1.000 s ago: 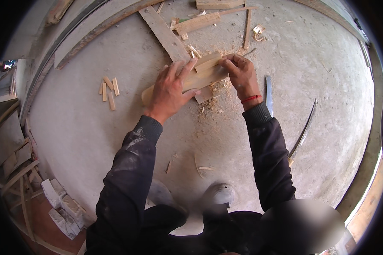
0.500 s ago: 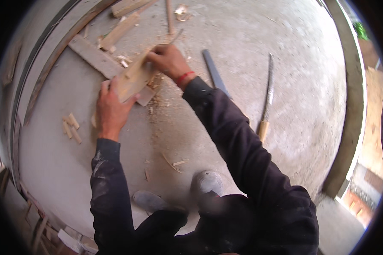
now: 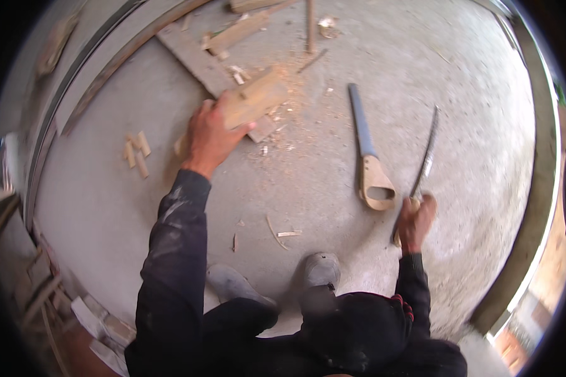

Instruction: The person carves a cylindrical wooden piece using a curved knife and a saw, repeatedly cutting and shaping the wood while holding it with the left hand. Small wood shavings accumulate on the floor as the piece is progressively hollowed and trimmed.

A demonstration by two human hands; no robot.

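My left hand (image 3: 210, 135) is closed around the near end of a pale wooden board (image 3: 255, 97), fingers over one edge and thumb along the other. The board rests on a longer grey-brown plank (image 3: 192, 60) lying on the floor, and a small wood piece sits on its upper face. To the right, my right hand (image 3: 416, 221) wraps round the wooden handle of a long curved knife (image 3: 429, 147), whose narrow blade points away from me. Left of that knife lies a handsaw (image 3: 363, 125) with a blue-grey blade and a pale wooden grip.
Wood shavings (image 3: 286, 94) are scattered on the concrete floor beside the board. Several short wood pegs (image 3: 138, 151) lie at the left. Farther off are offcuts (image 3: 239, 31), a thin stick (image 3: 310, 28) and a dark rod (image 3: 312, 61). My shoes (image 3: 322, 270) are close by.
My right hand has left the far end of the board, moved right and toward me, and taken hold of the knife handle. My left hand stays on the board. The view has shifted.
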